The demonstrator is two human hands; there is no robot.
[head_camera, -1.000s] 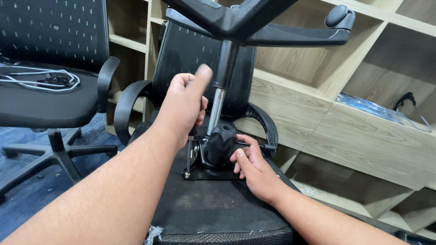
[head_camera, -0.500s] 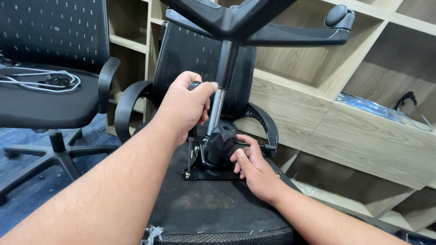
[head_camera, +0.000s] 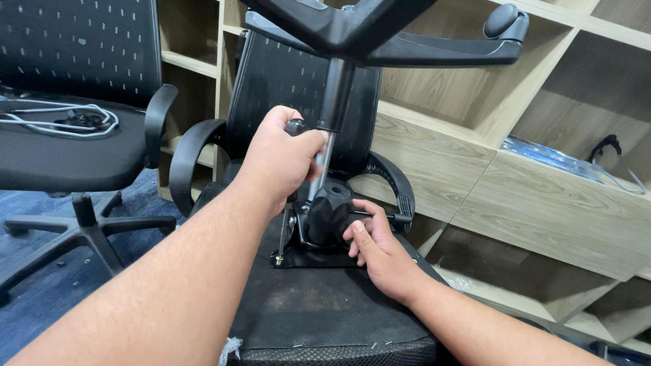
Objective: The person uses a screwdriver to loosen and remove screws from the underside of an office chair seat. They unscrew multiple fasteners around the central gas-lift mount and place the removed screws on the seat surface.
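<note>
Plainly, the person has an office chair turned upside down, its seat (head_camera: 319, 318) lying underside up with the mechanism plate (head_camera: 305, 254) near the middle of it. The left hand (head_camera: 281, 159) is closed tight around the gas cylinder (head_camera: 324, 166), which stands upright out of the plate and carries the star base (head_camera: 380, 34) overhead. The right hand (head_camera: 376, 247) rests half open at the plate's right edge, fingers curled against the black knob (head_camera: 325, 210).

Judging from this, the base is top-heavy; if the left grip slips on the shiny rod, the legs could swing down toward the forearms. Fingers of the right hand sit close to the plate and lever, where a sudden shift might pinch them. The seat itself could slide off whatever holds it, which is hidden.

Counted: two hands, one upturned chair, one cylinder, one knob, one caster (head_camera: 505, 20) in view, a second chair (head_camera: 74, 81) at the left carrying one coiled cable (head_camera: 64, 118), and one wooden shelf unit (head_camera: 536, 183) behind.
</note>
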